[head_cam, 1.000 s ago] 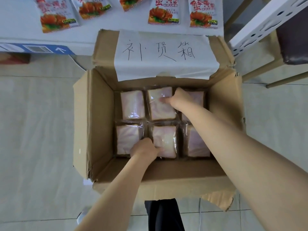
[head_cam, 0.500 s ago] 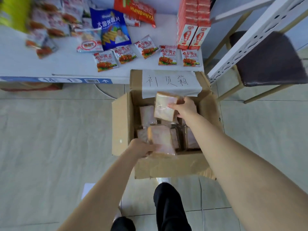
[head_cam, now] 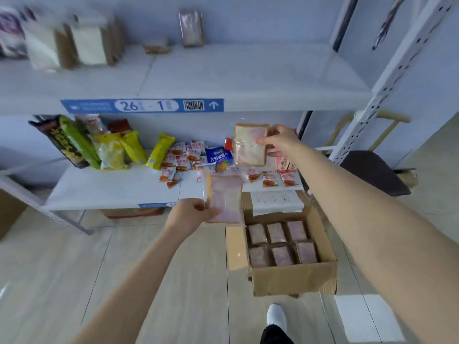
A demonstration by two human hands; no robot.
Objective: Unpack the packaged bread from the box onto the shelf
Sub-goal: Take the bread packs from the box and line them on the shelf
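My right hand (head_cam: pixel 279 141) grips a clear-wrapped bread pack (head_cam: pixel 249 145) upright in front of the lower shelf. My left hand (head_cam: pixel 188 216) holds a second bread pack (head_cam: pixel 224 197) by its left edge, lower and nearer to me. The open cardboard box (head_cam: pixel 293 279) stands on the floor at the right, below both hands, with several more wrapped bread packs (head_cam: pixel 282 240) in rows inside. The upper white shelf (head_cam: pixel 223 75) carries one upright bread pack (head_cam: pixel 190 27) at the back and blurred bags at the left.
The lower shelf (head_cam: pixel 109 189) holds green and yellow snack bags (head_cam: pixel 111 148) and several small red sachets (head_cam: pixel 182 155). A white perforated shelf post (head_cam: pixel 387 75) rises at the right, a dark chair (head_cam: pixel 372 172) behind it. My white shoe (head_cam: pixel 277 315) is on the tiled floor.
Both hands have lifted their bread packs out of the box and up toward the shelves. The view has tilted upward, so the upper shelf now shows and the box sits lower right.
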